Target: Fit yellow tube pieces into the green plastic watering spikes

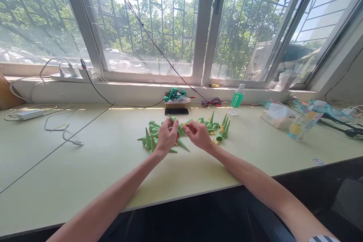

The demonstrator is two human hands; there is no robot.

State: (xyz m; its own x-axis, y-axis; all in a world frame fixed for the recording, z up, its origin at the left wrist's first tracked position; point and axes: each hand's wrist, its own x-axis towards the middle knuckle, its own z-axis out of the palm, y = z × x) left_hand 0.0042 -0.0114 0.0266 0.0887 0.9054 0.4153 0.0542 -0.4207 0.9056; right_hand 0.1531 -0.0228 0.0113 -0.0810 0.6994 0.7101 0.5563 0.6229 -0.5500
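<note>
My left hand (pixel 167 137) is closed around a green plastic cone spike (pixel 180 129), its pointed end tilted up and to the left. Close by on the right, my right hand (pixel 200 136) pinches a small yellow piece (pixel 185 124) at the base end of that spike; whether the two touch I cannot tell. Several similar green cone spikes (pixel 148 139) lie and stand beside and under my left hand. More green spikes (pixel 226 128) form a group to the right, with small yellow pieces (pixel 221 130) scattered among them.
Behind the spikes lie a black phone (pixel 176 111) and an open box (pixel 178 104) with green material. A water bottle (pixel 237 100), a tissue box (pixel 276 115) and a clear bottle (pixel 304 123) stand to the right. A white cable (pixel 65 134) lies at left.
</note>
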